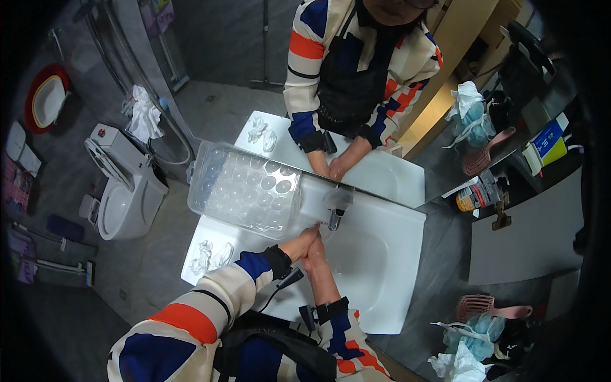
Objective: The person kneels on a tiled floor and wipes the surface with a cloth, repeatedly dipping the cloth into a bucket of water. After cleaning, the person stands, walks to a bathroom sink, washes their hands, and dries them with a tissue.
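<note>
Over the left part of a white washbasin (365,258), my left hand (301,244) and my right hand (314,250) are pressed together. They meet just below and left of a chrome faucet (335,219). The skin looks wet. Fingers overlap, so their exact pose is hidden; no object shows between them. A clear plastic container with rows of round hollows (246,188) rests on the counter left of the faucet. Crumpled white tissues (210,258) lie on the counter's left end.
A mirror behind the basin reflects my arms and torso. At the far left stand a white toilet (114,210) and a shower hose (179,129). To the right are a pink hairbrush (477,308), a blue mesh sponge (482,334) and a labelled jar (477,193).
</note>
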The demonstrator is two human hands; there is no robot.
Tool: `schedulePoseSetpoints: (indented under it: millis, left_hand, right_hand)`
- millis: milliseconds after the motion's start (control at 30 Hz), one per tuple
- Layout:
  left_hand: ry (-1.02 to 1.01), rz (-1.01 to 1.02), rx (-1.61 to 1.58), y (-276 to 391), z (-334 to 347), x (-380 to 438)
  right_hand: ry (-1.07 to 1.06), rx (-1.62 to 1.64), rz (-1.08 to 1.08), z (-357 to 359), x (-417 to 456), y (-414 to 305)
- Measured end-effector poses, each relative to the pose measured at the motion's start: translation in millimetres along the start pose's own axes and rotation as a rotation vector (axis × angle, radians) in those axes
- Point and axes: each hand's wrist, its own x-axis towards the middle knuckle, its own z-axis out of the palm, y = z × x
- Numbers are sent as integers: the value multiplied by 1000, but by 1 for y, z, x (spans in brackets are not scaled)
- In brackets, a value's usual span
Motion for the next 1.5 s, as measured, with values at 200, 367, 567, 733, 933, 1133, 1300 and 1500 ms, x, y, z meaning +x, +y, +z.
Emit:
schedulePoseSetpoints:
  millis: [200, 367, 567, 733, 933, 1133, 1300, 1500]
  left_hand:
    - [-137, 205, 237, -17, 32, -35]
    - [-116, 34, 294, -20, 41, -40]
    - [-422, -83, -322, -20, -13, 14]
    - [-71, 330, 74, -29, 6, -1]
    - [238, 629, 677, -47, 39, -2]
    - [-154, 315, -72, -53, 30, 26]
    - [20, 604, -182, -65, 2, 63]
    - [61, 610, 532, -40, 22, 49]
  right_hand:
    - [-11, -467, -317, -14, -12, -26]
    - [91, -389, -462, -8, 8, -20]
    - [168, 417, -253, 23, -10, 12]
    - [318, -960, -698, 63, -63, -6]
    - [176, -915, -509, 39, -27, -42]
    - [70, 53, 10, -2, -31, -28]
    - [-56, 441, 280, 29, -28, 3]
    - [-143, 412, 188, 28, -37, -6]
